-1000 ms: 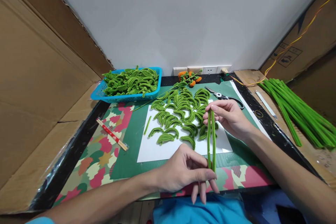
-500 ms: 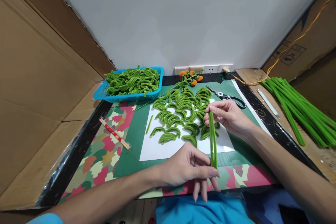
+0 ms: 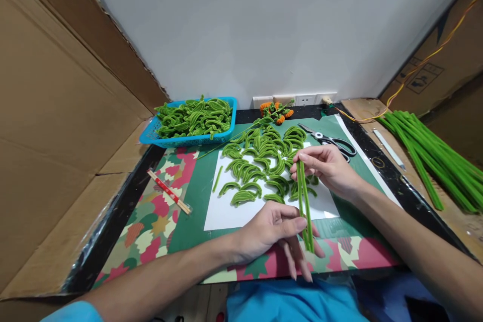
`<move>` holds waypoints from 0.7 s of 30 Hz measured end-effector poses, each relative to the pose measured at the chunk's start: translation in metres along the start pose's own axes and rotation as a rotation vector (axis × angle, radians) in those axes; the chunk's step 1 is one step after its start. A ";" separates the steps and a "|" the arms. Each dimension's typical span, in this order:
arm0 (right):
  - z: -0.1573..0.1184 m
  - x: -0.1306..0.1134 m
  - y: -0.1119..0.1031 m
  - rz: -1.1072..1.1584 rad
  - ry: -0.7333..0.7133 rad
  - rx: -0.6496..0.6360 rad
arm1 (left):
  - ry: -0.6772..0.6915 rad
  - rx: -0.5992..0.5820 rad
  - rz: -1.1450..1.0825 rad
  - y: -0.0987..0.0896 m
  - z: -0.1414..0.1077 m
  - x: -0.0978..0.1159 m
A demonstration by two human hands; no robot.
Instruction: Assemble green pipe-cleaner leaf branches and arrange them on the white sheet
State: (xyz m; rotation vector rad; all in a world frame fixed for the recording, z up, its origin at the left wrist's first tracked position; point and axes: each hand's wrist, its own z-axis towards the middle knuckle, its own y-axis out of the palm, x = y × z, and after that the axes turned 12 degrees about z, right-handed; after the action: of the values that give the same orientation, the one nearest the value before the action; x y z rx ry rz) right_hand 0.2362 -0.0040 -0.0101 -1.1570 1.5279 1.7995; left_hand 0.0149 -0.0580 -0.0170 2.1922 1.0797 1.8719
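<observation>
Several long green pipe cleaners point(image 3: 303, 193) hang close together in front of my chest. My right hand point(image 3: 327, 167) pinches their top ends between thumb and fingers. Lower down, my left hand point(image 3: 267, 234) has its thumb and index finger closed on them near the bottom, the other fingers spread out behind and below. Beneath my hands, a white sheet of paper point(image 3: 226, 219) bears many curved green pipe-cleaner pieces point(image 3: 247, 193), bunched like leaves. One short straight piece point(image 3: 218, 179) lies near the sheet's left edge.
A blue basket point(image 3: 181, 142) full of bent green pieces stands at the back left. Orange fuzzy flowers point(image 3: 277, 110) lie by the wall sockets. Scissors point(image 3: 332, 142) rest behind my right hand. Wrapped chopsticks point(image 3: 168, 190) are at left; long pipe cleaners point(image 3: 433, 166) and a white pen-like tool point(image 3: 388, 148) at right.
My left thumb has moved up along the pipe cleaners, and their lower ends now stick out below it, slightly apart. My right hand keeps its pinch at the top.
</observation>
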 end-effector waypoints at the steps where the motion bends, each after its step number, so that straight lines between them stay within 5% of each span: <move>1: 0.000 0.000 0.000 -0.007 -0.005 -0.007 | -0.001 0.007 -0.008 0.000 0.000 0.000; 21: -0.002 -0.002 0.002 -0.010 -0.002 -0.060 | -0.082 -0.001 0.061 -0.002 -0.001 0.003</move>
State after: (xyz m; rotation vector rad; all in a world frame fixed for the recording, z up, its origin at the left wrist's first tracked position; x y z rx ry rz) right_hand 0.2360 -0.0057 -0.0077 -1.1884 1.4738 1.8506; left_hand 0.0128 -0.0555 -0.0153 2.3050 1.0084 1.7872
